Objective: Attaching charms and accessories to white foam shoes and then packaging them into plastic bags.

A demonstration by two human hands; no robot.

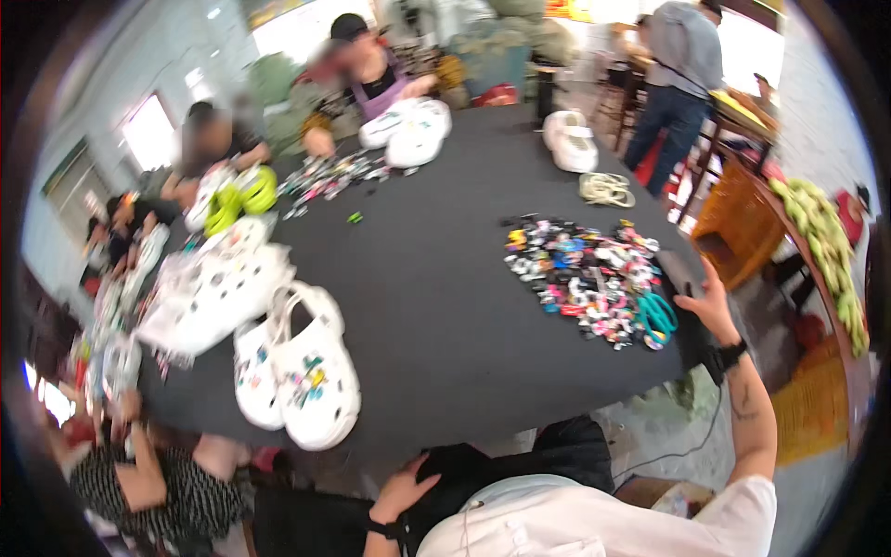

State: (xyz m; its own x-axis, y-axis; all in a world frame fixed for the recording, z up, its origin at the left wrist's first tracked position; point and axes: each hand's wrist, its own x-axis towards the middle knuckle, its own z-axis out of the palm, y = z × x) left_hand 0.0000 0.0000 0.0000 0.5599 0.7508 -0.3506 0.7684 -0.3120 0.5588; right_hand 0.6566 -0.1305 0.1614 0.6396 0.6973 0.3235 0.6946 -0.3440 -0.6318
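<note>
The right hand [710, 302] rested open on the black bench [445, 288] edge, just beside the scissors [657, 316] and the charm pile [585, 278]. The left hand [406, 487] lay open on a dark lap, empty.

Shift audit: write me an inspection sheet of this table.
Surface: black table, mostly covered.
Job's things: pile of small colourful charms; teal scissors at its edge.
Clutter: white clogs, more pairs around.
Hands: right hand at the table edge by the scissors, open; left hand on a dark lap, open.
Cables: dark cord on the floor.
Surroundings: other people seated, one standing.
</note>
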